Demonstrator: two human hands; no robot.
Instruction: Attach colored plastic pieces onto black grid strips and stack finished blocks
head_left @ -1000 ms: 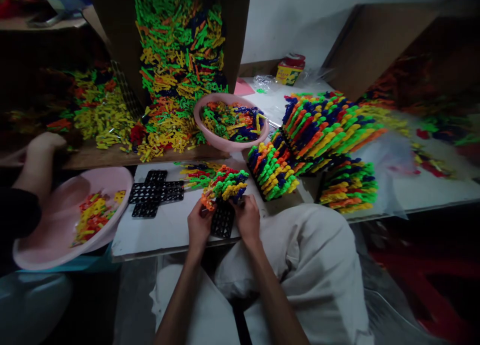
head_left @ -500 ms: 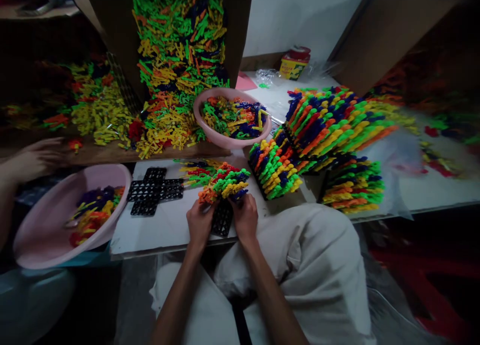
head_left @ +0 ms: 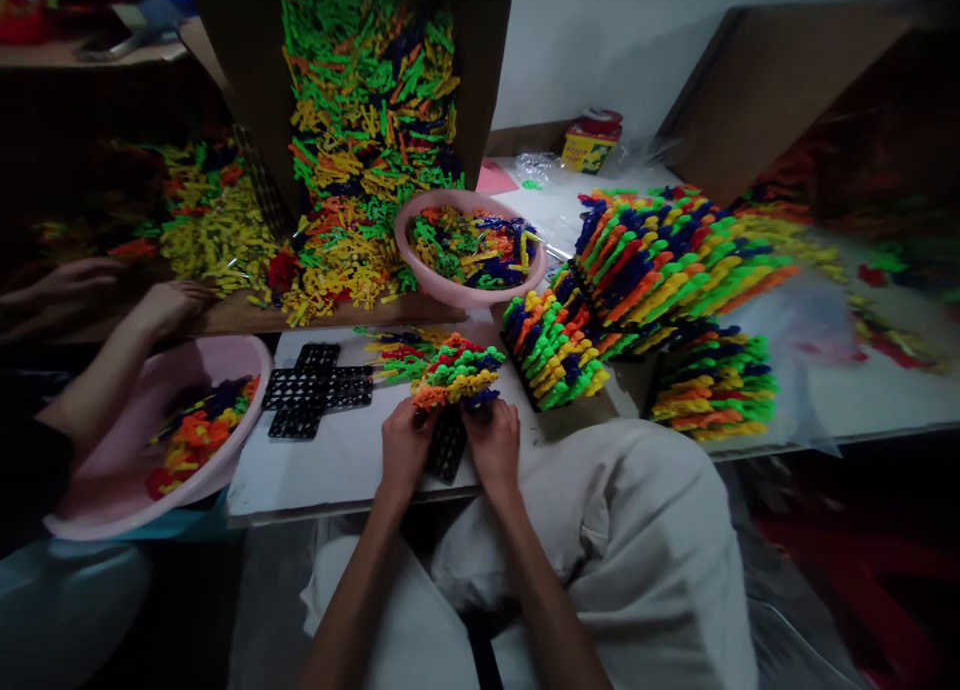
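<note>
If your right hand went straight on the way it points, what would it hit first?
The right hand would probably meet the coloured pieces on the black grid first; they sit just past its fingertips, though depth is hard to judge.

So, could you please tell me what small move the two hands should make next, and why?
Perhaps the left hand and right hand should gently settle the nearest colourful pieces: the fingertips are right at them, beside the black grid's bare near end.
</note>
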